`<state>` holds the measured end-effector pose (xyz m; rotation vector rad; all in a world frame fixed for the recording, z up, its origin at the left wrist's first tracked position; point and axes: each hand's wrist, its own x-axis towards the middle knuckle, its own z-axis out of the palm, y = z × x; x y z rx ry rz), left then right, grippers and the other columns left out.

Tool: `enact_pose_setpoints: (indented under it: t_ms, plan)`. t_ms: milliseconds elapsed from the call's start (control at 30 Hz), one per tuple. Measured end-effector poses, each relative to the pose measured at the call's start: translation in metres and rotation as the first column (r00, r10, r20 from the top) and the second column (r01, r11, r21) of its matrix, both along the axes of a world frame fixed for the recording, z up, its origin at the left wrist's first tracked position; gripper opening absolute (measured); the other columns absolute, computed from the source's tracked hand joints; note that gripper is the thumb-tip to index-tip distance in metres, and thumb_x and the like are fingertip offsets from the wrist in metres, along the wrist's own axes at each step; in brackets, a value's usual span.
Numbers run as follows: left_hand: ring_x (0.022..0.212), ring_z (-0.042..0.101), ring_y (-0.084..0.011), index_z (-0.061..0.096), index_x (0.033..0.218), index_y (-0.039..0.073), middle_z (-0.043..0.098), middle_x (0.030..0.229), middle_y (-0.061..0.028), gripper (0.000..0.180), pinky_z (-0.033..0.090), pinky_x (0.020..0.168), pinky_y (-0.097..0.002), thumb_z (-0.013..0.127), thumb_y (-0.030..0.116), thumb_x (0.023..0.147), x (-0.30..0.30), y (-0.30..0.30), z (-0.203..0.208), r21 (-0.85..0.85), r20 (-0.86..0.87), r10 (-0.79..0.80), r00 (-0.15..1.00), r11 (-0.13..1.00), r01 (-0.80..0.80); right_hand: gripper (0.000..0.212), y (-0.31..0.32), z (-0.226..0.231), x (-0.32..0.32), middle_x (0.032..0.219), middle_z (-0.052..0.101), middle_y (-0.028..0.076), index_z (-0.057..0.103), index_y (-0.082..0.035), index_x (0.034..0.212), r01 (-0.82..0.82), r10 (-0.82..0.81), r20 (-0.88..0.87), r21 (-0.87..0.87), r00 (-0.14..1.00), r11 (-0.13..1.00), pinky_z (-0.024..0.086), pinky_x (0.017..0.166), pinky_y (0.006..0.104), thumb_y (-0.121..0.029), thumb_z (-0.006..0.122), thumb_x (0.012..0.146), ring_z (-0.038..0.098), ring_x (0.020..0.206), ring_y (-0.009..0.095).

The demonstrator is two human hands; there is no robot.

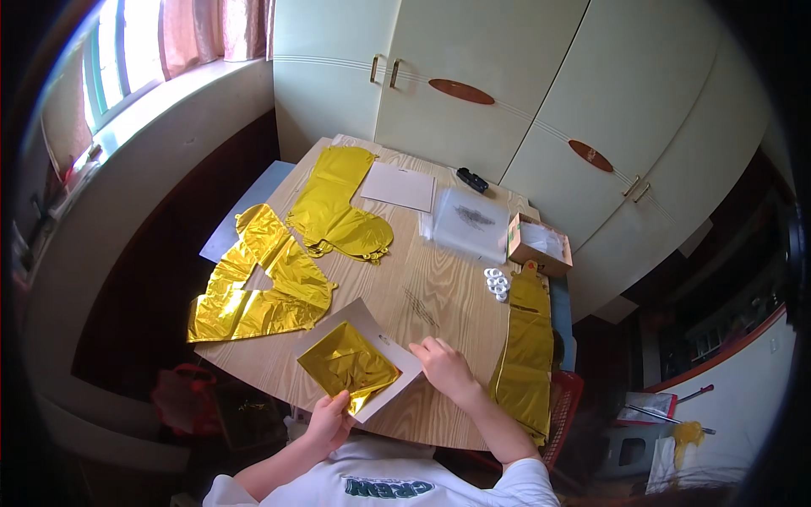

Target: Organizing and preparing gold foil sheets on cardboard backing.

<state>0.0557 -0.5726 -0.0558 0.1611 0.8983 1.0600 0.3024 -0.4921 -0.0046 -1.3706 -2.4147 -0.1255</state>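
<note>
A folded gold foil balloon lies on a white card at the near edge of the wooden table. My left hand pinches the balloon's near corner together with the card's edge. My right hand rests flat on the card's right corner, pressing it to the table. Both forearms come in from the lower edge.
Flat gold letter-shaped balloons lie at the left, at the far middle and along the right edge. A white sheet, a clear plastic bag, an open cardboard box, small white tape rolls and a black object sit further back. Cream cupboards stand behind.
</note>
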Motion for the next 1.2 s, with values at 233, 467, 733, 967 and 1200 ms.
enact_pose_setpoints:
  t_ms: [233,467,733,967,1200]
  plan:
    - [0.103,0.066,-0.0231,0.052,0.118,-0.003,0.063,0.115,-0.0138,0.023,0.057,0.090,-0.0383,0.044,0.014,0.104,0.008,-0.001,0.006,-0.006,0.020,-0.037,0.999,0.999,0.037,0.012,-0.005,-0.003,-0.011,0.083,0.058,0.005,0.063,-0.008,0.090,-0.004,0.002,-0.039,-0.043,0.999,0.999,0.058,0.067,0.0341,-0.006,0.065,0.078,0.064,0.084,0.021]
    - [0.104,0.066,-0.0231,0.051,0.119,-0.004,0.063,0.116,-0.0144,0.024,0.056,0.091,-0.0374,0.043,0.014,0.104,0.015,-0.001,0.006,0.003,0.012,-0.065,0.998,0.998,0.065,0.013,0.010,-0.019,-0.025,0.085,0.060,0.003,0.066,-0.011,0.089,0.155,-0.155,0.038,-0.006,0.987,0.988,0.057,0.069,0.0349,-0.012,0.069,0.077,0.064,0.083,0.022]
    - [0.108,0.064,-0.0239,0.049,0.126,-0.005,0.061,0.122,-0.0150,0.030,0.055,0.093,-0.0386,0.041,0.015,0.105,0.017,0.001,0.007,0.014,-0.005,-0.114,0.993,0.993,0.114,0.005,0.041,-0.046,-0.035,0.081,0.061,0.004,0.062,-0.012,0.081,0.184,-0.184,0.047,0.012,0.982,0.983,0.057,0.063,0.0361,-0.013,0.067,0.080,0.066,0.080,0.021]
    - [0.110,0.062,-0.0236,0.048,0.128,-0.003,0.058,0.126,-0.0144,0.030,0.055,0.094,-0.0382,0.040,0.015,0.105,0.018,0.003,0.008,0.050,0.015,-0.103,0.995,0.993,0.103,0.006,0.040,-0.034,-0.044,0.081,0.062,0.005,0.063,-0.011,0.083,0.133,-0.134,-0.041,-0.007,0.990,0.991,0.056,0.067,0.0355,-0.012,0.068,0.080,0.066,0.079,0.023]
    - [0.110,0.063,-0.0232,0.049,0.127,-0.002,0.060,0.124,-0.0136,0.029,0.055,0.095,-0.0379,0.041,0.015,0.105,0.019,0.004,0.005,0.025,0.021,-0.096,0.995,0.995,0.095,0.007,0.036,-0.021,-0.045,0.081,0.063,0.005,0.062,-0.010,0.082,0.124,-0.121,-0.125,0.018,0.985,0.992,0.056,0.066,0.0350,-0.010,0.068,0.079,0.066,0.078,0.023]
